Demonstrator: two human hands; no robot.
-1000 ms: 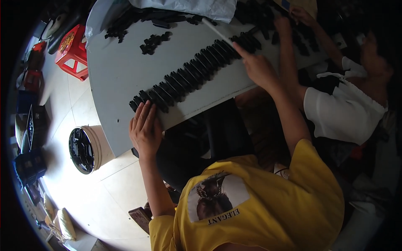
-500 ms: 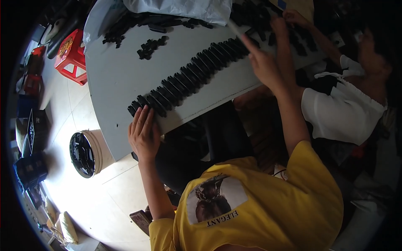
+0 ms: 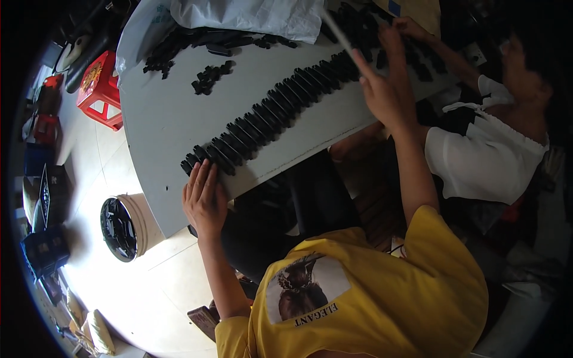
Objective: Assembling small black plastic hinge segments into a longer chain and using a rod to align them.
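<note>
A long slanting row of black plastic pieces, set side by side, crosses the pale table. My left hand rests at the row's near left end, fingers stretched out and their tips touching the last pieces. My right hand is near the row's far right end. It is closed on a thin, pale, flat stick, which points up and to the left over the table. My index finger lies along the stick; the remaining fingers are partly hidden.
Loose black pieces and a white plastic bag lie on the table. A person in white handles black parts at right. A bucket of black pieces and a red stool stand on the floor at left.
The whole view has shifted slightly. Both hands keep nearly the same places, the left at the row's end and the right on the stick. The row looks unchanged.
</note>
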